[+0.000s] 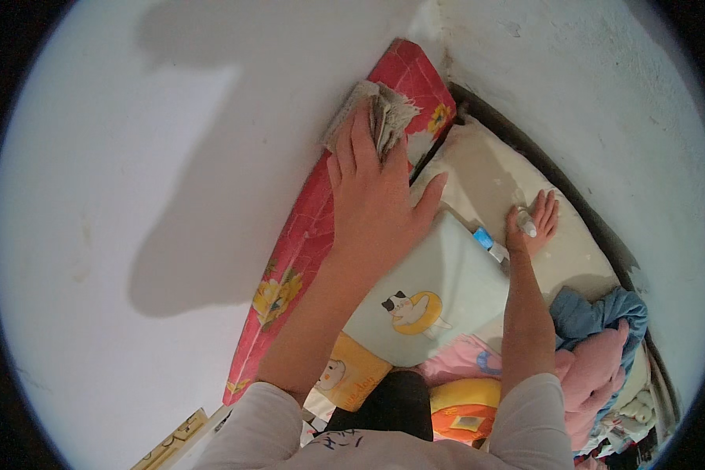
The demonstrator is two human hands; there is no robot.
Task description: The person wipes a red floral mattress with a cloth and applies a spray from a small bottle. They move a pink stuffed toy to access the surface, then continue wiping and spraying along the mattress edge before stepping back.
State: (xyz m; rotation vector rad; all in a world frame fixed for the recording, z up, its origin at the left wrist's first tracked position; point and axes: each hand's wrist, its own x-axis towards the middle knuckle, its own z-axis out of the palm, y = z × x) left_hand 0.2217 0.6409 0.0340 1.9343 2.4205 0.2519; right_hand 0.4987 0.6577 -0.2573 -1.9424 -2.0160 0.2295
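My left hand (376, 182) presses its fingers onto a folded grey cloth (367, 111) with frayed edges. The cloth lies on a long narrow ledge with a red floral cover (305, 217), against the white wall. Over on the cream bedding (476, 158) rests my right hand (534, 226), fingers spread. A small clear bottle with a white tip (526, 222) sits between its thumb and fingers. Beside that wrist lies a blue-and-white item (489, 242), partly hidden by the arm. Between my arms is a pale green cushion (429, 294) bearing a cartoon cat in a yellow ring.
A dark edge (540, 158) runs between bedding and the right wall. Near me are a yellow printed cloth item (358, 376), pink fabric (461, 358) and an orange-and-yellow plush item (464, 405). A pink plush toy (587, 376) and blue fabric (599, 311) are piled at right.
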